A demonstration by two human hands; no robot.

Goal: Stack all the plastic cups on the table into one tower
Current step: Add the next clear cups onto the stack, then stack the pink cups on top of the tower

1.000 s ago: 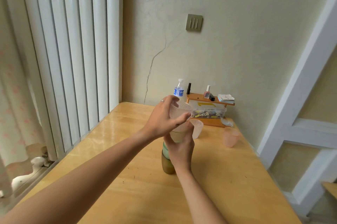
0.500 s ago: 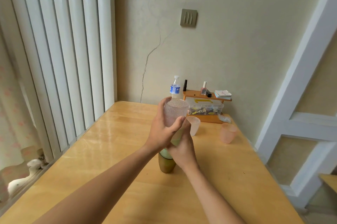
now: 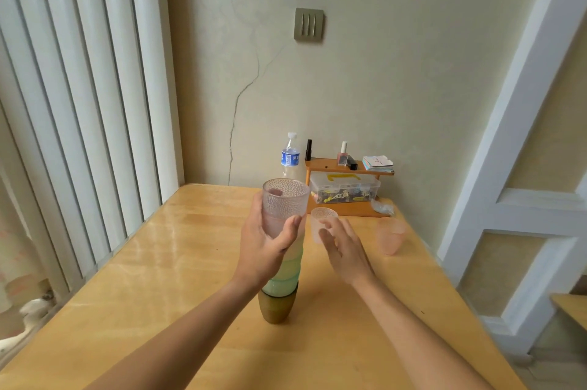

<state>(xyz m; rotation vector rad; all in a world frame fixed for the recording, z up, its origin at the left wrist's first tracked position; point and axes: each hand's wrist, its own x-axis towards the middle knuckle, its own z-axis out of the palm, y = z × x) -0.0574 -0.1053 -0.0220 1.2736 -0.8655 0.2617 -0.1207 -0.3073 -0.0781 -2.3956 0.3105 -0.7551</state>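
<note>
Tower: a stack of nested cups [image 3: 279, 291] stands at the centre of the bench [image 3: 152, 262]; brown cup at the base, green ones above, a clear dimpled cup [image 3: 285, 207] on top
Left grip: the left hand [image 3: 265, 245] is wrapped around the clear dimpled cup, thumb on the near side, fingers behind; closed on it
Right grip: the right hand [image 3: 344, 246] is spread flat and holds nothing; it hovers just right of the tower, near a small clear cup [image 3: 322, 224]
Loose cups: the small clear cup stands just right of centre; a pink cup [image 3: 390, 235] stands further right, well apart from the tower
Step in hand: judged as seating the top cup; press it straight down, keep the stack upright, let go gently
Next reach: likely the small clear cup; lift it clear before swinging it over
Risk: the tower is tall and narrow-based; a sideways nudge could tip it
</note>
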